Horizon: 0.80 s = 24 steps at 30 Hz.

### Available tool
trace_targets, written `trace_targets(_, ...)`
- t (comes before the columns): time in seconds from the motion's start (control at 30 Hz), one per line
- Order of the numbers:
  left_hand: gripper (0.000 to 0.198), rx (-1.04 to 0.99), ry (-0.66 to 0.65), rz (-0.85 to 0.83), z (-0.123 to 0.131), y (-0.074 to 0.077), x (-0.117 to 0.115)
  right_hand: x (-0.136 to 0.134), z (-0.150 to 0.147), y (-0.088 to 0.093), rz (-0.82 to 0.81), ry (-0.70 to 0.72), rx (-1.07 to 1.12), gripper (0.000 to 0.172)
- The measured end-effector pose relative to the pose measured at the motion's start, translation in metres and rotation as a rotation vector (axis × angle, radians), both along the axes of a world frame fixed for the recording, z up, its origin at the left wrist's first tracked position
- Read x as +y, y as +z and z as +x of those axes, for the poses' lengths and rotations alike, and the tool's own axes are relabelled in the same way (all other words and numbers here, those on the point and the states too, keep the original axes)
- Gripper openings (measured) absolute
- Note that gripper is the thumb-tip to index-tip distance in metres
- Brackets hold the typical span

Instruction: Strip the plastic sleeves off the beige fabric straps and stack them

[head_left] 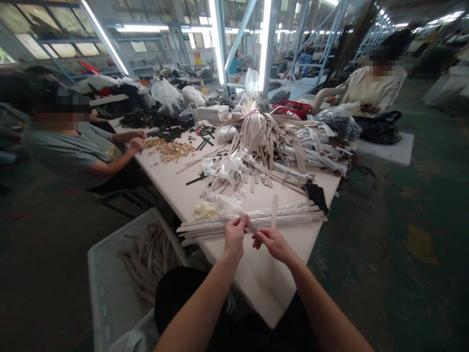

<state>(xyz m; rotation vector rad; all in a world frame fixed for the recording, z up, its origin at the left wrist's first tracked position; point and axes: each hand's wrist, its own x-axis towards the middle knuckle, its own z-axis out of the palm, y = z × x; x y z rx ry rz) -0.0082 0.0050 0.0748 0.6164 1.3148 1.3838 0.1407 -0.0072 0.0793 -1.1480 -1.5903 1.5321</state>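
Observation:
My left hand [234, 235] and my right hand [273, 243] are close together over the near end of the white table [256, 278]. Both pinch a short beige strap [252, 226] that runs between their fingertips. Just beyond my hands lies a row of long beige straps [252, 221] laid flat across the table. One strap piece [274, 211] stands up from that row. A crumpled clear plastic wrapper [227, 203] and a pale yellow wad [205, 210] lie to the left of the row.
A big heap of beige straps [264, 137] fills the table's middle, with gold metal fittings [169, 149] further left. A grey bin [120, 274] holding straps stands at my left. One person [73, 146] sits at the left side, another [373, 88] at the far right. A red basket [293, 107] sits behind.

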Motion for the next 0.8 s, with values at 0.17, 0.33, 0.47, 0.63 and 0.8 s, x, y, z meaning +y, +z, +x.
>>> trace_targets(0.17,0.045,-0.087,-0.092,-0.029,0.015,0.0,-0.01,0.006,-0.005,-0.004,0.024,-0.031,0.048,0.047)
trace_targets(0.33,0.04,-0.026,-0.026,-0.019,0.007,0.007,-0.008,0.003,0.004,-0.004,0.045,0.013,0.014,0.039)
trace_targets(0.47,0.047,-0.388,-0.191,-0.12,-0.01,0.016,0.007,-0.003,0.012,0.002,0.037,0.063,0.04,0.036)
trace_targets(0.63,0.038,-0.533,-0.211,0.028,-0.007,0.031,0.023,-0.006,0.015,0.007,-0.039,0.071,0.091,0.038)
trace_targets(0.8,0.044,-0.34,-0.161,0.234,0.022,0.051,0.013,-0.006,0.014,0.019,-0.017,-0.011,0.121,0.041)
